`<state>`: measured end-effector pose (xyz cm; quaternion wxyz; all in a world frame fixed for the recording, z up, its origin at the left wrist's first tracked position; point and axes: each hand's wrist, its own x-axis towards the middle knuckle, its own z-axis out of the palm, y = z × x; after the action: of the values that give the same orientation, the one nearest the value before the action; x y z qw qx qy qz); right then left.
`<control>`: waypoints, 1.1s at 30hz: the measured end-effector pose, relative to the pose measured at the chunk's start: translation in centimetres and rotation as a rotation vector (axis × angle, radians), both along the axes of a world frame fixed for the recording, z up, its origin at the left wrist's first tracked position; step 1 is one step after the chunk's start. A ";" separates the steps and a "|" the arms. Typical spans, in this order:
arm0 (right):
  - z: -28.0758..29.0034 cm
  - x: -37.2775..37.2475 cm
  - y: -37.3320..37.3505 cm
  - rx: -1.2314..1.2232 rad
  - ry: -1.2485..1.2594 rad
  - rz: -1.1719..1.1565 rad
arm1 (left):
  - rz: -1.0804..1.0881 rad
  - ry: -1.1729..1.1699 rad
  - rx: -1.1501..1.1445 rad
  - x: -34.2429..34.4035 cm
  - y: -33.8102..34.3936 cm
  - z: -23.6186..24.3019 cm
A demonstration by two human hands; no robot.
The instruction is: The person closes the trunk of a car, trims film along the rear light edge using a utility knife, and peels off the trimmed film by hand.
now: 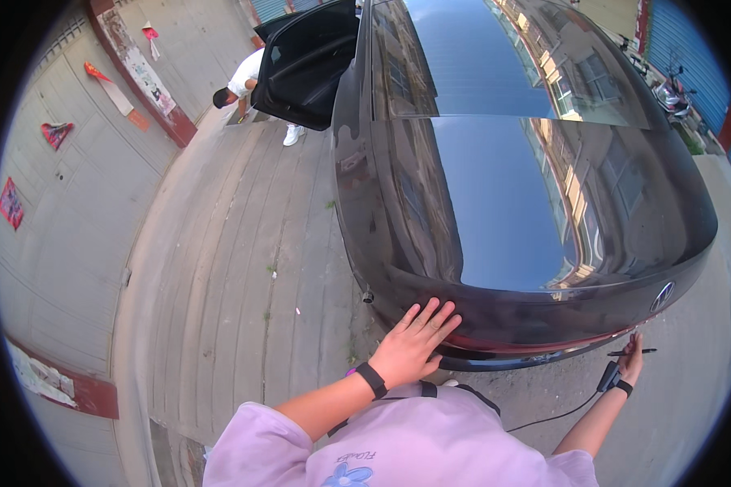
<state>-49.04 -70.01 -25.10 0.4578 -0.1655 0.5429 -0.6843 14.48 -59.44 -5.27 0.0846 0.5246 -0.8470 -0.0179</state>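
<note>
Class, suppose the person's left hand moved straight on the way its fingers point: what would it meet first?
The left hand would first meet the dark car's rear panel. It already overlaps that panel in view; whether they touch is hard to tell.

A scooter (672, 92) stands near a blue shutter (692, 50); grey doors (71, 272) border concrete ground (219, 312).

Bright daylight, mirror-like blue reflections (503, 203) on the dark car (364, 203) beyond the left fingers (439, 316), which look sharp; pavement seams (244, 268) left of them bow toward the black fisheye rim (0, 49).
</note>
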 end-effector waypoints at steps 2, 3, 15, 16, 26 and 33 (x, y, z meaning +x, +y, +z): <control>4.8 1.9 3.7 -0.297 -0.152 -0.107 | -0.011 0.055 -0.033 0.6 -0.1 1.1; 13.0 9.4 5.3 -0.410 -0.278 -0.319 | -0.014 0.061 -0.028 0.8 -0.3 1.5; 26.2 37.7 12.6 -0.579 1.017 -0.150 | -0.128 0.175 -0.303 1.1 -2.4 6.7; 26.9 40.0 12.5 -0.575 1.175 -0.024 | -0.124 0.192 -0.301 1.3 -2.5 7.4; 32.3 45.9 6.9 -0.780 1.909 0.047 | -0.234 0.470 -0.437 4.7 -3.0 12.4; 35.8 47.6 8.7 -0.774 1.969 0.065 | 0.061 0.635 -0.861 15.3 -1.8 12.1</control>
<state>-1.39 -61.34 10.74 -0.2502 -0.7966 0.4146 -0.3619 29.73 -61.21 6.87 0.5446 0.4357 -0.6947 0.1760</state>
